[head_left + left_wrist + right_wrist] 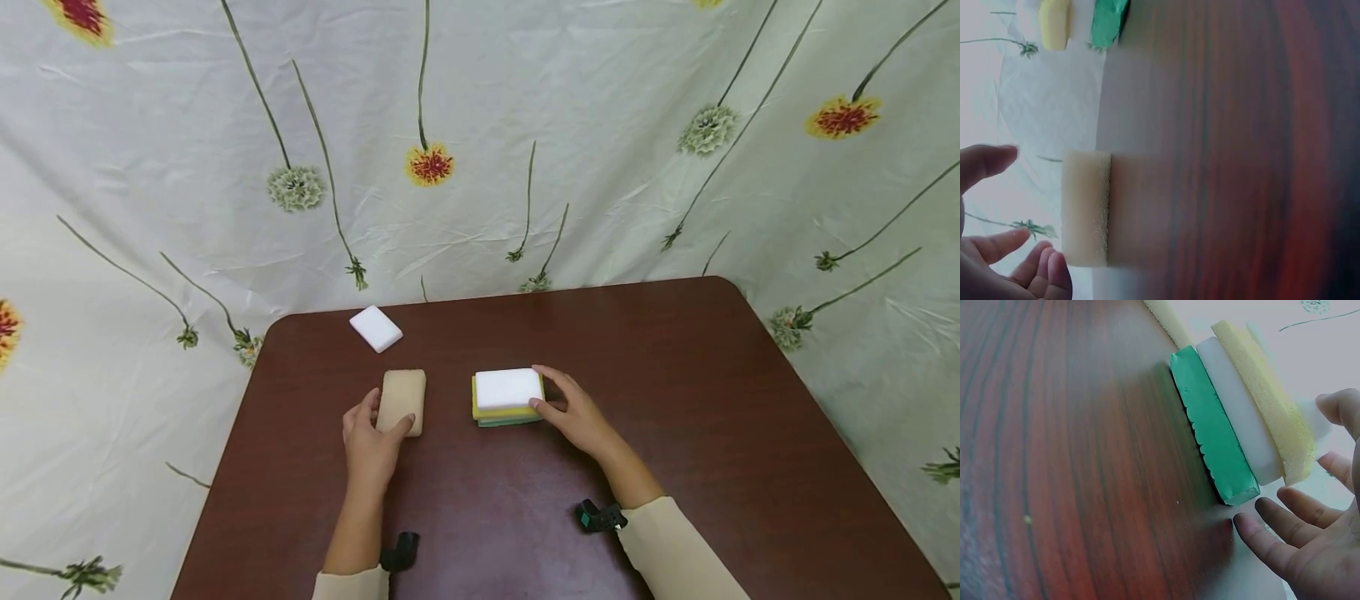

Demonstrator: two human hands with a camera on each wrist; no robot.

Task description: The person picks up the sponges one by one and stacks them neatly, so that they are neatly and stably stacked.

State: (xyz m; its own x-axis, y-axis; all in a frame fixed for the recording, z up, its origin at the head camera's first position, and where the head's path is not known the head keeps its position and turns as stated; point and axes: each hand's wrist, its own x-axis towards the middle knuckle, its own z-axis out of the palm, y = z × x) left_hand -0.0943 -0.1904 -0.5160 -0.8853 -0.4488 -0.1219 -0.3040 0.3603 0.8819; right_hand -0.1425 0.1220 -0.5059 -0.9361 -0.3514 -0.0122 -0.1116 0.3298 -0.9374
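A beige sponge block lies on the table. My left hand is spread over it, fingers by its left side; in the left wrist view the thumb stays above and apart from the block. To the right is a stack: a white sponge on top, a yellow sponge under it, then a white layer and a green block at the bottom. My right hand holds the top white sponge by its right end, thumb at the near corner and index finger at the far one.
Another white sponge lies at the table's back left edge. The dark brown table has rounded back corners. A pale curtain with flower prints hangs behind it and along the sides.
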